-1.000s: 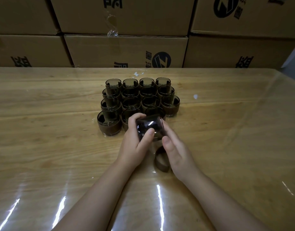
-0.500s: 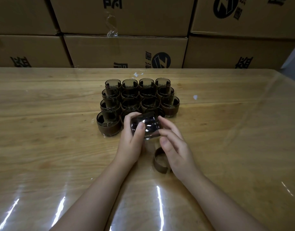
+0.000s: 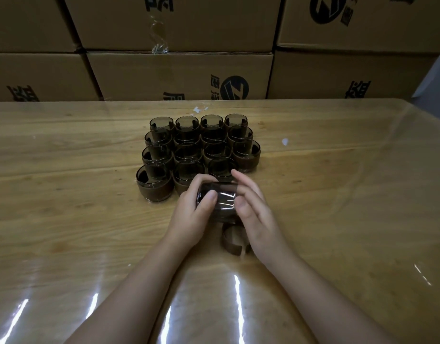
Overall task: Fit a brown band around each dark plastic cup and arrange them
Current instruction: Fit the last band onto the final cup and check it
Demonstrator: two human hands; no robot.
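Standing in four tight rows on the glossy pale wooden counter (image 3: 338,194), a block of banded dark cups (image 3: 153,192) has one place free at the right end of its front row. Just in front of it, the left hand (image 3: 194,214) wraps its grip round a bare dark translucent plastic cup (image 3: 225,198), which is held on its side above the counter, thumb across the near wall. The right hand (image 3: 259,219) has its grip loosely spread, the thumb resting on the cup's right end and the fingers straight. Under that hand a loose brown band (image 3: 232,242) stands on edge on the counter.

The cup looks light, rigid and smooth, so probably slippery. A hold across its wall near one end would leave the other end free for the band. The band seems thin and springy, and is best pinched at its edge.

On the stacked cardboard boxes (image 3: 164,70) behind, black printed characters are cut off and cannot be read. One round black emblem (image 3: 234,89) carries a slanted Z-like stroke.
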